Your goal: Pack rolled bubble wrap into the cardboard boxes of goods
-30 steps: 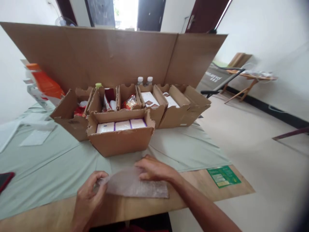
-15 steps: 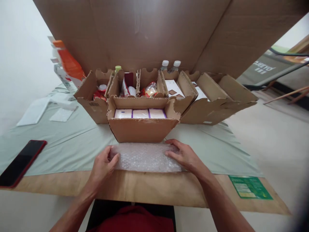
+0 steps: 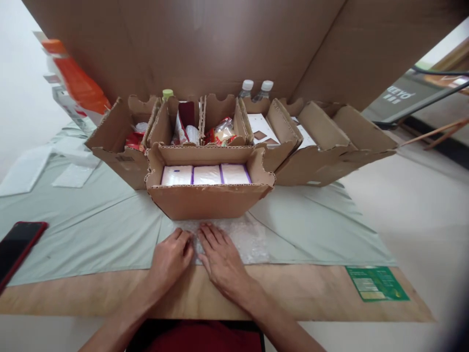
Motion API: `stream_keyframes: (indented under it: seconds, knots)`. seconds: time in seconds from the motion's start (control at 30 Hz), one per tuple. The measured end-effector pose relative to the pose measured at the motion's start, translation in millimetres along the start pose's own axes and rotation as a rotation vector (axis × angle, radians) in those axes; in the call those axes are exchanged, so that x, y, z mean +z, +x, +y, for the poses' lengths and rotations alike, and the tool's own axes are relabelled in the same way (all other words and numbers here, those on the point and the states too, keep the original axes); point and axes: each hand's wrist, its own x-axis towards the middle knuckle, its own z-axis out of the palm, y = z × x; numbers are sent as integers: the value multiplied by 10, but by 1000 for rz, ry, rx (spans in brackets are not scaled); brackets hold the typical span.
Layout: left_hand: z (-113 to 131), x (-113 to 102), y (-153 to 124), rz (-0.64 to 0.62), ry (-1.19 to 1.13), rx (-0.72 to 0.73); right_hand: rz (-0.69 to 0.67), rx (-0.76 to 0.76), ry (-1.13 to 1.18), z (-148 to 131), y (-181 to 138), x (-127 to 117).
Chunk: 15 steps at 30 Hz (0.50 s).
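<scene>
A sheet of clear bubble wrap [image 3: 252, 239] lies flat on the green cloth [image 3: 304, 239] at the table's front. My right hand [image 3: 222, 256] rests on it palm down, fingers stretched out toward the boxes. Close beside it, my left hand [image 3: 172, 254] has its fingers curled in at the left part of the wrap, seemingly pinching it; the fingertips are partly hidden. Just beyond both hands stands a cardboard box [image 3: 208, 203] holding white packs with purple edges [image 3: 207, 175].
Behind stands a row of cardboard bins [image 3: 318, 164] with packets and white boxes, backed by a tall cardboard panel [image 3: 220, 44]. An orange bottle [image 3: 78, 80] leans at the far left. A phone [image 3: 20, 249] lies at left, a green card [image 3: 377, 283] at right.
My right hand has moved left from the wrap's right end and now lies flat on it near my left hand. The view has shifted slightly.
</scene>
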Motion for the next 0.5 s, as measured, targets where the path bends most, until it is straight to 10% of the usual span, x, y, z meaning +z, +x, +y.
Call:
stream_keyframes:
  seconds: [0.3, 0.5]
  knots:
    - [-43, -66, 71, -131, 9, -99, 163, 274, -391, 1180, -1086, -433]
    - [-167, -319, -77, -94, -19, -125, 9, 215, -94, 1133, -624, -742]
